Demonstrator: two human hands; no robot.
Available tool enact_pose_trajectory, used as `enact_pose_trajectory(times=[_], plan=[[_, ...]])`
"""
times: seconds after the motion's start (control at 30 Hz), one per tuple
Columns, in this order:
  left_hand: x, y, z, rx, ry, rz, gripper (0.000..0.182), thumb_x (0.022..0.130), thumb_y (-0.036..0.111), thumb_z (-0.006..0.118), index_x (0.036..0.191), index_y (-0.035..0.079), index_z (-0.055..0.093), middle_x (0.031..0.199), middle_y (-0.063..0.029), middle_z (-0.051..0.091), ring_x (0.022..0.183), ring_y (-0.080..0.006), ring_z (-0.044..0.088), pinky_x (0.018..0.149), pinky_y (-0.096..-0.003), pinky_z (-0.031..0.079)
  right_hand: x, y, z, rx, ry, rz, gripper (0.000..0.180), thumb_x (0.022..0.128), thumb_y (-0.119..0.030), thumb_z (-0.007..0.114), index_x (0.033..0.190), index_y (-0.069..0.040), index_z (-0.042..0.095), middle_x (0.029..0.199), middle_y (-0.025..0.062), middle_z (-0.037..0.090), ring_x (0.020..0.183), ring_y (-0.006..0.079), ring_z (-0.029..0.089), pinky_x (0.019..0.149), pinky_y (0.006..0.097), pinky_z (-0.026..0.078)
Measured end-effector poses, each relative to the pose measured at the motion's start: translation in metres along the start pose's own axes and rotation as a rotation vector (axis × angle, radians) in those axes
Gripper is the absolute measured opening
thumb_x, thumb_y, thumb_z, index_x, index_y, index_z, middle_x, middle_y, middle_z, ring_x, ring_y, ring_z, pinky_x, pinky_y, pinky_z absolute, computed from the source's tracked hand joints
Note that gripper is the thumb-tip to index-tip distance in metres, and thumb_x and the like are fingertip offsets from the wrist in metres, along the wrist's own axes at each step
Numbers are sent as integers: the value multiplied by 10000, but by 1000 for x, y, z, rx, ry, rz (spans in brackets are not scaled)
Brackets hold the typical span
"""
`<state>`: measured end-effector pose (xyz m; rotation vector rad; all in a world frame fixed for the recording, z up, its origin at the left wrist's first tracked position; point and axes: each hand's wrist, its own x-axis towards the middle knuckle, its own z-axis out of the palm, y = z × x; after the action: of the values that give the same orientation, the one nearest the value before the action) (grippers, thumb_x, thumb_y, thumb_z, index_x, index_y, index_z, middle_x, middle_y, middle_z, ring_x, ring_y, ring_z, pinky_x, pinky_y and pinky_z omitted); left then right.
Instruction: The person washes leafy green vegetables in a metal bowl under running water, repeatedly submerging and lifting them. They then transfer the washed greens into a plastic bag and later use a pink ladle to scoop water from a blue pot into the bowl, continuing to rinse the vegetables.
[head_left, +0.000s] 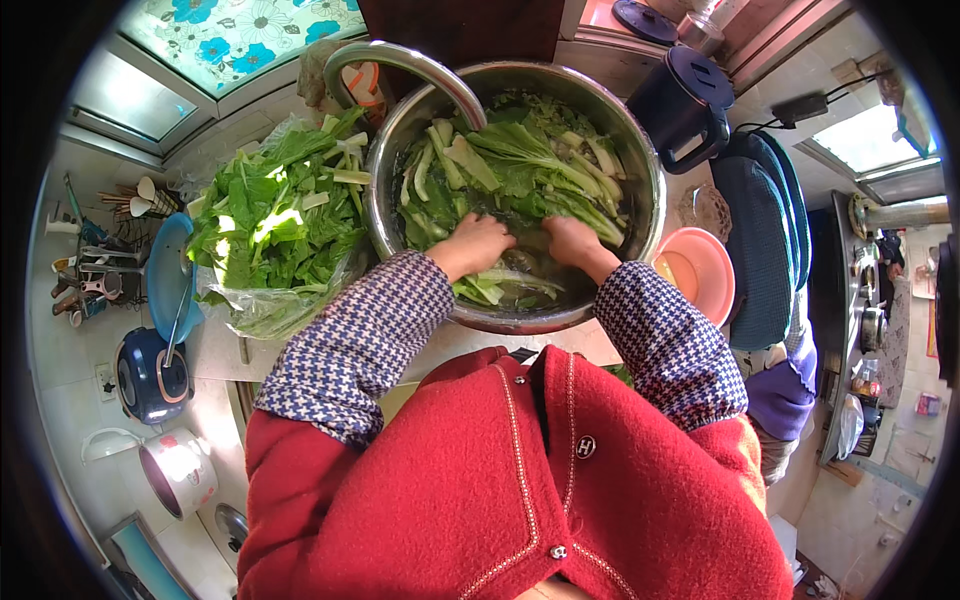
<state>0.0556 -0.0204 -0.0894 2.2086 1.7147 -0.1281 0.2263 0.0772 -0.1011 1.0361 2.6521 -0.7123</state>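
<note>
A large stainless steel basin (652, 187) stands before me, holding murky water and cut leafy greens (525, 161). Both of my hands are inside it, at the near half. My left hand (478, 246) reaches into the water with bent fingers, close to some pale stalks (480, 291). Across from it, my right hand (574, 241) dips beside long green leaves at the basin's right side. Water and leaves hide the fingertips, so whether either hand grips a stalk is unclear. A curved metal faucet (420, 64) arches over the basin's far left rim.
Left of the basin, more leafy greens (277, 217) are heaped on a clear plastic bag (262, 304). A pink plastic bowl (716, 274), a dark blue electric kettle (686, 97) and a teal quilted item (761, 247) stand on the right. Farther left are a blue basin (169, 262) and a dark blue rice cooker (146, 382).
</note>
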Motion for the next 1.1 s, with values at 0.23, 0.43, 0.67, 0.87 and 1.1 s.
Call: enact_pose_trajectory(times=[0.23,0.43,0.67,0.87,1.1], plan=[[-7,-17,-7,-43,91,-88,231,766,294,655,911,117,687,882,-81,618,966,-269,535,824,-457,376,-19,-25,-21,84,153,-81,179,774,-137,548,920,-99,645,866,163,641,802,344,624,685,433,496],[-12,-25,-26,-741,282,-357,269,854,294,610,877,30,654,783,-85,628,635,-206,566,604,-344,448,-63,3,-73,35,762,-354,161,750,-89,591,904,-83,637,797,121,596,736,325,595,665,421,478],[-11,-16,-21,-1172,180,-327,296,895,90,489,1161,-38,517,880,-38,592,673,-96,521,605,-246,445,-149,78,-82,688,864,141,190,901,-88,564,1081,-33,588,744,59,646,602,81,580,531,208,462],[-10,-6,-19,-1271,85,-373,276,909,99,485,1154,-12,546,840,-13,572,626,-51,460,551,-208,390,-186,162,-35,611,786,522,149,889,-102,550,989,4,521,728,98,617,600,150,613,533,280,487],[-3,20,-7,-1215,310,-326,210,916,179,497,822,0,551,601,-21,520,518,-111,451,503,-293,372,-137,87,-53,304,940,256,410,863,-266,598,1196,-42,516,994,185,617,904,296,612,777,390,489]])
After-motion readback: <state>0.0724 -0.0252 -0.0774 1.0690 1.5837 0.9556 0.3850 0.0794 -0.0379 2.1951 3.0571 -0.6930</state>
